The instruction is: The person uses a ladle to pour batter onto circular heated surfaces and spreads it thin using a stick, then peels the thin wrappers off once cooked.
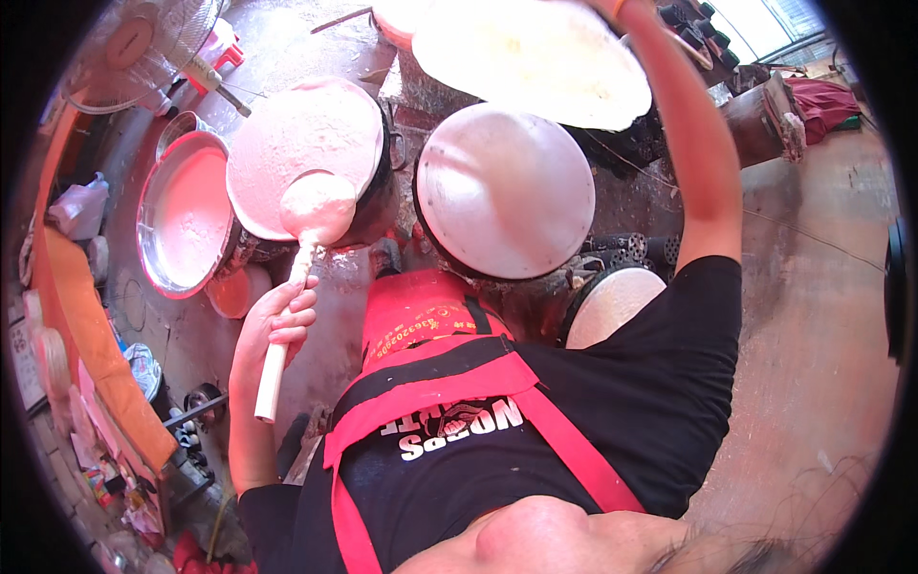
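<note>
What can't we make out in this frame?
- Right hand: head view, mostly cut off by the top edge; grip unclear.
- Bright pale sheet: head view, far rim cut off by the top edge; surface washed out by glare.
- Low pale disc: head view, partly hidden by the black sleeve.

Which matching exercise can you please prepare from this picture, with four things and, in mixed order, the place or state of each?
Column one
1. Ladle
2. Fan
3. Apron
4. Red-rimmed basin

Column two
A. Worn over a black shirt
B. Filled with a pinkish-looking mixture, at the left side
C. In the upper left corner of the view
D. Gripped by the left hand

Right pairs: 1-D, 2-C, 3-A, 4-B
</note>
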